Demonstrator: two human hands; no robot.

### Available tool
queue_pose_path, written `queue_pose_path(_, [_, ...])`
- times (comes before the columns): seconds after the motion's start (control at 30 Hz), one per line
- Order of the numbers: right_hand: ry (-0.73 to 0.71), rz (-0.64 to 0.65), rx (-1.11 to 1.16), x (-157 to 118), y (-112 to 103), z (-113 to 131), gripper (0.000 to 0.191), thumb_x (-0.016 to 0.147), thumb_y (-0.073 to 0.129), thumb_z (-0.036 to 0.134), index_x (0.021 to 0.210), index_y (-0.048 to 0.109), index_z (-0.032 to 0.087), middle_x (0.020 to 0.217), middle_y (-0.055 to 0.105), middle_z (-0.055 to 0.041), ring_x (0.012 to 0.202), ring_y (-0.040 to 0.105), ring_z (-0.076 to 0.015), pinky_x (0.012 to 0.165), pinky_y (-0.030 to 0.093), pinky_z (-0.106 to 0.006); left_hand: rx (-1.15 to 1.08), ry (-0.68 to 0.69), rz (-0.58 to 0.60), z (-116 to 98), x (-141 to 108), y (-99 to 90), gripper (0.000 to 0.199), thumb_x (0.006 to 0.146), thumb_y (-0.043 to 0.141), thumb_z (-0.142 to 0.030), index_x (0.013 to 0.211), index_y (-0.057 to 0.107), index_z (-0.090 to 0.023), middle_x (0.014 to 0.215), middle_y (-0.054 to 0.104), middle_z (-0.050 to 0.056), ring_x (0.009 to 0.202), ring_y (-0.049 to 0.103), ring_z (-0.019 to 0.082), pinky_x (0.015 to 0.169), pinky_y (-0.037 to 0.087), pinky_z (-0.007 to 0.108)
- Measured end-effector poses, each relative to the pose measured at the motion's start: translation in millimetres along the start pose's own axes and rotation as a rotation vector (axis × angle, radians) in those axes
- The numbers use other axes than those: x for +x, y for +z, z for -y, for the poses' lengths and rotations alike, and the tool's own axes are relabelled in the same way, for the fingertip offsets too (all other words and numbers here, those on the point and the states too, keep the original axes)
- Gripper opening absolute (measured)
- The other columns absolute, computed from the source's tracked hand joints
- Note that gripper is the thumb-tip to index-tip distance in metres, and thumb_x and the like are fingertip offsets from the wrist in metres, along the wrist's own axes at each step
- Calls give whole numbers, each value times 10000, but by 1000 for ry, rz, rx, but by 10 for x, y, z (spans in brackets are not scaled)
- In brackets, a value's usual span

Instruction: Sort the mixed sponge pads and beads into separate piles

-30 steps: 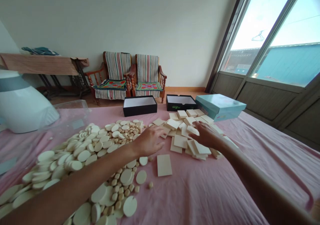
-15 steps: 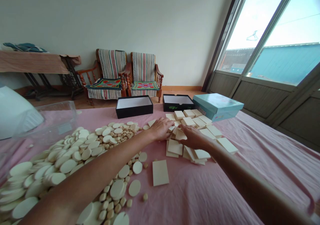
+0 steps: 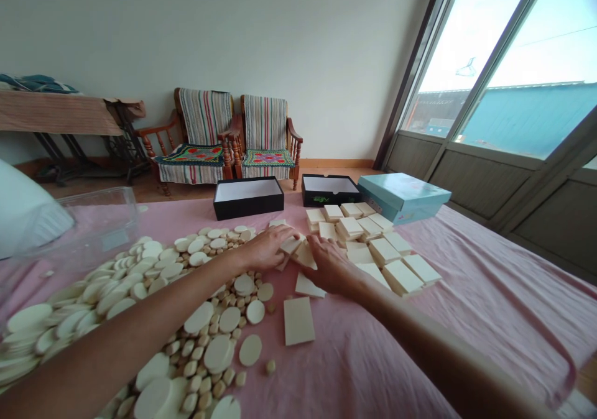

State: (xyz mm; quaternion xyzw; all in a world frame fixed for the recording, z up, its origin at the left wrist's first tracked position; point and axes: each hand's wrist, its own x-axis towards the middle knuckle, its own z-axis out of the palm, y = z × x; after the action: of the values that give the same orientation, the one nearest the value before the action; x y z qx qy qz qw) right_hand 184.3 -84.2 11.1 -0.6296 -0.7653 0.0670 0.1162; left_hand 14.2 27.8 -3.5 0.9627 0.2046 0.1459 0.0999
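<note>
Pale square tiles (image 3: 360, 252) lie in a loose pile right of centre on the pink cloth. My left hand (image 3: 269, 247) is closed round a few square tiles (image 3: 290, 245) at the pile's left edge. Close beside it, my right hand (image 3: 332, 263) rests over more tiles, its fingers bent against a tile (image 3: 305, 255); the fingers are partly apart. One rectangular tile (image 3: 299, 321) lies flat in front of the hands. Round discs (image 3: 217, 352) and small pale cubes (image 3: 191, 368) spread under and around my left forearm.
Two black boxes (image 3: 249, 206) (image 3: 330, 199) stand open at the far edge of the pink cloth (image 3: 373, 357), beside a closed light-blue box (image 3: 405, 201). At the left is a clear plastic container (image 3: 100, 220). Two wooden chairs (image 3: 205, 120) stand beyond.
Both hands have moved left, with several square tiles now between them at the pile's left edge. The near stack of tiles has been shifted, and a tile lies just below my right hand.
</note>
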Motion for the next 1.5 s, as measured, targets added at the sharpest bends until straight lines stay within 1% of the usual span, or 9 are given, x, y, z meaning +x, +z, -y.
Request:
queue_pose_path(0.17, [-94, -43, 106, -39, -56, -129, 561, 840, 596, 398, 1320, 456, 144, 1261, 578, -184, 1160, 528, -296, 925, 402, -407, -10, -51, -4, -2, -111, -82, 508, 667, 484, -27, 1146, 559, -177, 1166, 620, 71, 1124, 565, 220, 1010, 434, 368])
queue_pose_path(0.33, [36, -172, -74, 142, -339, -587, 297, 820, 565, 181, 1108, 635, 165, 1076, 663, -120, 1050, 554, -255, 887, 400, -352, 10, -113, -55, -55, -225, -151, 543, 675, 471, -27, 1198, 541, -155, 1247, 581, 105, 1208, 518, 243, 1057, 405, 401])
queue_pose_path(0.43, [35, -74, -243, 290, -417, -735, 343, 766, 538, 79, 1079, 654, 156, 1016, 671, -125, 1041, 533, -268, 857, 385, -349, 11, -127, -99, -171, -321, -263, 534, 700, 479, -44, 1215, 540, -171, 1255, 584, 96, 1207, 524, 233, 1063, 407, 390])
queue_pose_path(0.57, [-65, 51, -361, 425, -325, -738, 272, 772, 586, 126, 1037, 640, 153, 1049, 656, -147, 1062, 507, -296, 877, 346, -389, -1, -122, -146, -401, -562, -417, 464, 771, 493, -89, 1217, 553, -198, 1268, 592, 80, 1198, 539, 223, 1053, 423, 385])
queue_pose_path(0.77, [-46, 85, -411, 535, -203, -777, 310, 780, 622, 232, 1075, 601, 139, 1049, 642, -162, 1050, 493, -314, 867, 322, -407, 42, -121, -155, -764, -1088, -553, 413, 893, 475, -176, 1294, 500, -274, 1308, 578, 29, 1241, 518, 191, 1059, 434, 336])
queue_pose_path(0.93, [-120, 119, -358, 505, -231, -868, 372, 730, 663, 256, 1085, 605, 163, 1081, 611, -138, 1037, 499, -297, 857, 336, -399, 105, -149, -256, -950, -1542, -574, 452, 881, 510, -221, 1319, 486, -332, 1250, 631, -7, 1130, 614, 187, 965, 516, 265])
queue_pose_path(1.13, [-210, 262, -301, 412, -286, -815, 504, 703, 692, 349, 1178, 609, 200, 1144, 591, -125, 1138, 481, -327, 944, 321, -493, 175, -309, -387, -920, -2036, -405, 430, 884, 487, -291, 1303, 481, -387, 1246, 631, -61, 1130, 618, 184, 961, 533, 271])
queue_pose_path(1.23, [-203, 321, -296, 421, -316, -812, 567, 653, 726, 285, 1201, 597, 221, 1167, 587, -113, 1132, 488, -318, 984, 293, -512, 183, -362, -432, -842, -2146, -351, 406, 892, 477, -327, 1295, 485, -376, 1229, 640, -55, 1112, 628, 198, 941, 554, 317])
queue_pose_path(1.5, [-196, 131, -503, 488, -359, -762, 386, 675, 613, 78, 1055, 637, 137, 1059, 595, -159, 1012, 487, -300, 897, 307, -423, 191, -309, -474, -756, -2119, -344, 379, 871, 528, -297, 1247, 535, -344, 1173, 672, -28, 1057, 657, 188, 930, 552, 286])
